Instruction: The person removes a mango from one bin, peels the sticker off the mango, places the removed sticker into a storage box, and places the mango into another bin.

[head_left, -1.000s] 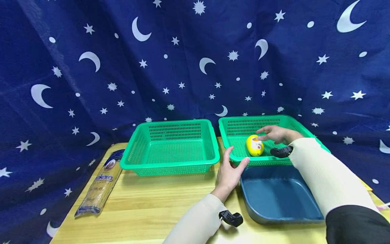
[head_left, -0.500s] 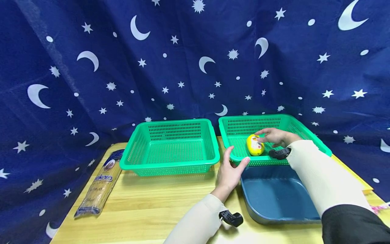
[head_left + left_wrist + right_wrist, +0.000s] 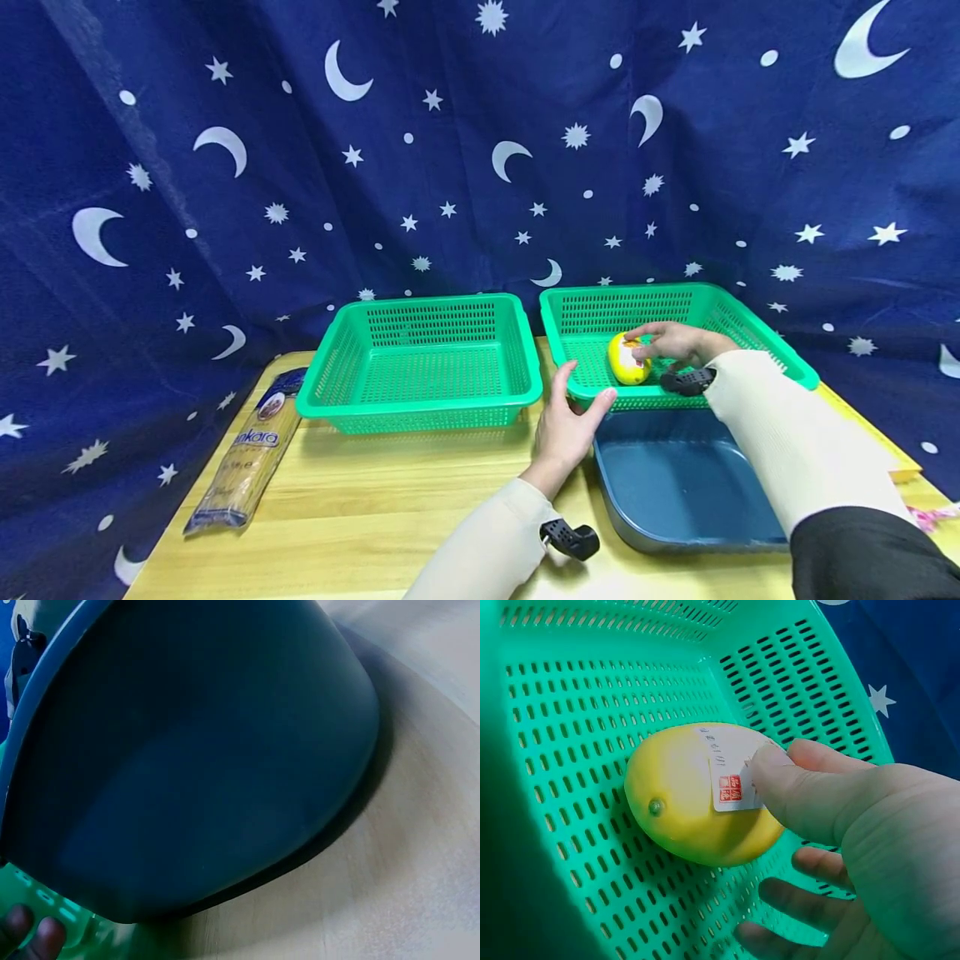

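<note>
The right hand (image 3: 677,342) touches a yellow fruit (image 3: 624,365).

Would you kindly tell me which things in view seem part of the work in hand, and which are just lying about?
Likely in use:
fruit, right hand touching its label
right basket, left hand at its corner

Apparently just lying about:
left basket
pasta
blue tub
yellow item
pink item

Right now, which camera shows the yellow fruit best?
Right wrist: the yellow fruit is large there, its green nub visible. The head view shows it small, partly behind the right hand; the left wrist view misses it.
</note>
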The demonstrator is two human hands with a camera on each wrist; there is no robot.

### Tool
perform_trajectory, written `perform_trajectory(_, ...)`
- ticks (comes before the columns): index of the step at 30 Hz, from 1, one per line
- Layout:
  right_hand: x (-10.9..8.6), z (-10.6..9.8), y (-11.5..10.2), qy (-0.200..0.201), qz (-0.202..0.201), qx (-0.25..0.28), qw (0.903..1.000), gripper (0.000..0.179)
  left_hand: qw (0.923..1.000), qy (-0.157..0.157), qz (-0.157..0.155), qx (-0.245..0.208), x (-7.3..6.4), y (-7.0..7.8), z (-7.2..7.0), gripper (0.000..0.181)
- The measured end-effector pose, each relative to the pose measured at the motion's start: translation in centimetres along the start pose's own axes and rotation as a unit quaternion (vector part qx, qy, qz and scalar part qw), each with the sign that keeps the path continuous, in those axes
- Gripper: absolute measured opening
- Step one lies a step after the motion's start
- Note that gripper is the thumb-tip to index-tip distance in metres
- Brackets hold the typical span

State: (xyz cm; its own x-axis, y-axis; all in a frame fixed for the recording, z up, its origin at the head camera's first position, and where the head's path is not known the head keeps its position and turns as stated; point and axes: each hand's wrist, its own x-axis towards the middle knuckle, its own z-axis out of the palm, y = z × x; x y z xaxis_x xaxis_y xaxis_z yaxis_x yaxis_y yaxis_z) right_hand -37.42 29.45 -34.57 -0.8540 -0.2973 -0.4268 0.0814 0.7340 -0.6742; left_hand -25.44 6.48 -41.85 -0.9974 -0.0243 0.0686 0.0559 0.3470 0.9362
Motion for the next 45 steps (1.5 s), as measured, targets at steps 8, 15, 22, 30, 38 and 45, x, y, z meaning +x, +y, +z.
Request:
perform_trajectory(8,0.1,0.5,0.2,-0.002,-0.041,-0.016,0.999,0.062,1.0,0.001,-0.002,0.002,0.0,-0.2,0.1,0.065)
perform_trajectory(15,0.4,0.5,0.1,-0.006,-0.042,-0.018,0.9989,0.065,1.0,0.001,0.001,0.005,0.0,-0.2,0.1,0.065)
perform_trajectory(22,0.5,0.5,0.1,-0.021,-0.044,-0.035,0.9982,0.067,1.0,0.003,-0.001,0.008,0.1,-0.2,0.1,0.064)
perform_trajectory(30,0.8,0.7,-0.1,-0.024,-0.044,-0.062,0.9968,0.069,0.9999,0.003,-0.002,0.012,0.1,-0.3,0.2,0.065)
perform_trajectory(38,1.1,1.0,-0.5,-0.024,-0.034,-0.038,0.9984,0.067,1.0,0.006,-0.007,0.004,0.0,-0.2,0.1,0.064)
perform_trajectory(45,0.9,1.2,-1.0,-0.018,-0.014,-0.026,0.9994,0.068,0.9999,0.006,-0.009,0.005,0.0,-0.1,0.1,0.064)
